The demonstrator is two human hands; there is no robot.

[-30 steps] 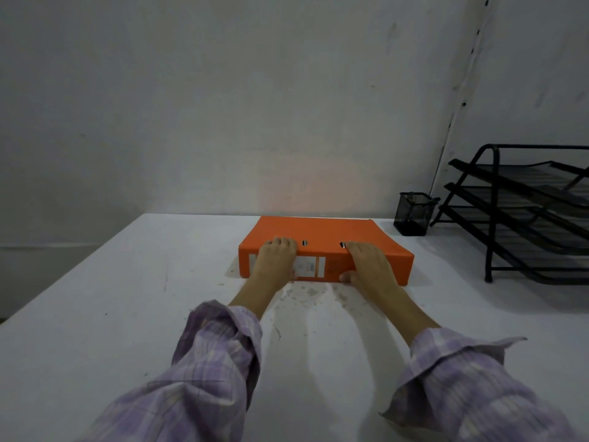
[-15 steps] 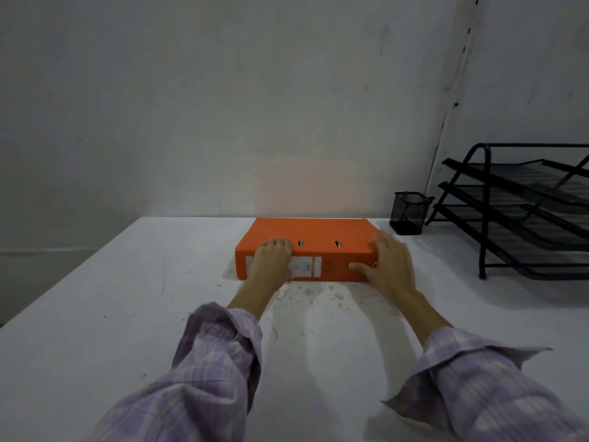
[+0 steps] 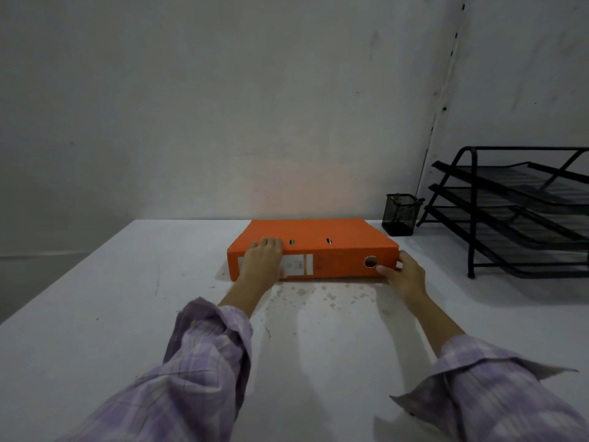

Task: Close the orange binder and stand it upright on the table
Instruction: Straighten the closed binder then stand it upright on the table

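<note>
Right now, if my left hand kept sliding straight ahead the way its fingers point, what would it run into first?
Nothing new: the left hand already rests on the orange binder, fingers over its top edge. Going on, it would slide across the closed cover toward the wall; nothing else seems to lie on that line.

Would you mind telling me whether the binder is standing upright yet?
Not yet. The binder is closed but lies flat on the table, broad cover up, spine facing the camera.

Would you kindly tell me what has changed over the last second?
The right hand slid from the spine's top edge to the right end of the closed orange lever-arch binder, uncovering its finger hole. The left hand stayed on the spine; the binder still lies flat.
</note>
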